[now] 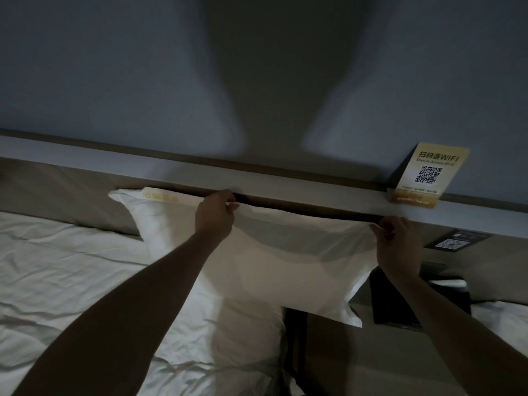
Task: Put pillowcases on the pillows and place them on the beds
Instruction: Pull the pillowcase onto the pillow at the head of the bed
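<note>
A white pillow in a white pillowcase [274, 261] stands against the headboard [57, 190] at the right end of the bed [71, 281]. Yellow lettering shows near its upper left corner. My left hand [215, 214] pinches the pillowcase's top edge near the middle. My right hand [395, 241] pinches the same edge at the upper right corner. The pillow's lower right corner hangs past the mattress edge over the gap beside the bed.
A ledge [285, 184] runs along the top of the headboard, with a gold WIFI card with a QR code [428, 175] leaning on the wall. A dark bedside unit [400, 304] stands right of the bed, a small panel [457, 238] above it.
</note>
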